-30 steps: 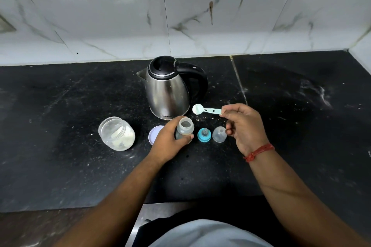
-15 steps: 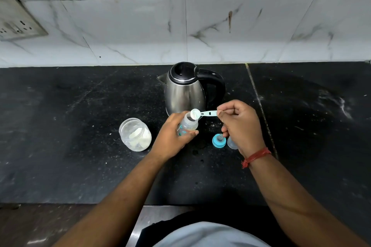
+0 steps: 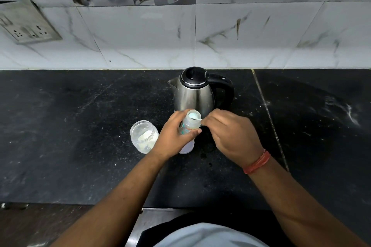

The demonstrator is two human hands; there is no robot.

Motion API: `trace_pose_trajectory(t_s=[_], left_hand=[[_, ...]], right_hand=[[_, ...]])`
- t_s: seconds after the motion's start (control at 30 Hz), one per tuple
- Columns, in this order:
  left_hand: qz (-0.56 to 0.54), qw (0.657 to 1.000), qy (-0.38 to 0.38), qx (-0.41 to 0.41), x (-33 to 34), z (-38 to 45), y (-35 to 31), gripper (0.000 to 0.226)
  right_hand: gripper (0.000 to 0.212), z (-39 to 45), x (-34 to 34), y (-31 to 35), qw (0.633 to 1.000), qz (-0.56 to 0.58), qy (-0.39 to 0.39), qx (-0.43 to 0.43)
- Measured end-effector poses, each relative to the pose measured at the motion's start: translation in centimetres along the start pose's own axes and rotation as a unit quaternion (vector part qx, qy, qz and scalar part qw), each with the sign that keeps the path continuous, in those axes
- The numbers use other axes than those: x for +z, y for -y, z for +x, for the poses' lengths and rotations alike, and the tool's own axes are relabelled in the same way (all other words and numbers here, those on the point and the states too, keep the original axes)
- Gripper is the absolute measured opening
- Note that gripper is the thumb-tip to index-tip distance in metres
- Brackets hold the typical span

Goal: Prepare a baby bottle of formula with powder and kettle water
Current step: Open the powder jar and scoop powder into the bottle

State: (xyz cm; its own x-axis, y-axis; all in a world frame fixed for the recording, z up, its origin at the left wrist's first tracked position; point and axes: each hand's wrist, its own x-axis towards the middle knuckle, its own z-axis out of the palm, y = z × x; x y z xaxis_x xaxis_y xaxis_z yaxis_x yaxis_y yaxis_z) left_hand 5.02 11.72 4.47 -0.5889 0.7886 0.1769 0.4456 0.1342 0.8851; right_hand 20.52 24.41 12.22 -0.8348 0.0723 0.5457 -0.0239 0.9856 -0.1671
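Note:
My left hand (image 3: 174,135) grips the clear baby bottle (image 3: 190,123), lifted and tilted toward me in front of the steel kettle (image 3: 193,94). My right hand (image 3: 230,136) pinches the handle of a small pale scoop (image 3: 194,116), whose bowl sits in the bottle's open mouth. An open glass jar (image 3: 144,136) with white powder stands on the counter just left of my left hand. The jar's white lid (image 3: 186,148) lies partly hidden under my left hand. The teat and cap are hidden behind my right hand.
The black stone counter (image 3: 80,126) runs wide on both sides, with a seam (image 3: 269,118) right of the kettle. A marble-tiled wall (image 3: 220,36) stands behind, with a socket plate (image 3: 26,24) at the upper left. The counter's front edge (image 3: 60,203) is near me.
My right hand has carried the scoop from beside the kettle to the bottle and tipped it into the mouth. My left hand lifted the bottle. The camera view shifted up and left.

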Motion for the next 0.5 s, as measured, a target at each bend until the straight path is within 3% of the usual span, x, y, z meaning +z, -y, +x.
trace_pose_trajectory(t_s=[0.23, 0.37, 0.5], left_hand=[[-0.004, 1.000, 0.001, 0.002, -0.3, 0.0, -0.4, 0.053], [-0.005, 1.000, 0.006, 0.002, -0.1, -0.3, -0.6, 0.053], [0.000, 1.000, 0.013, 0.001, 0.4, -0.5, -0.5, 0.055]], right_hand=[[0.029, 0.1, -0.7, 0.1, 0.999, -0.025, 0.024, -0.009], [0.031, -0.1, -1.3, -0.3, 1.000, -0.010, 0.000, -0.007], [0.028, -0.6, -1.2, -0.3, 0.994, 0.057, -0.052, 0.076]])
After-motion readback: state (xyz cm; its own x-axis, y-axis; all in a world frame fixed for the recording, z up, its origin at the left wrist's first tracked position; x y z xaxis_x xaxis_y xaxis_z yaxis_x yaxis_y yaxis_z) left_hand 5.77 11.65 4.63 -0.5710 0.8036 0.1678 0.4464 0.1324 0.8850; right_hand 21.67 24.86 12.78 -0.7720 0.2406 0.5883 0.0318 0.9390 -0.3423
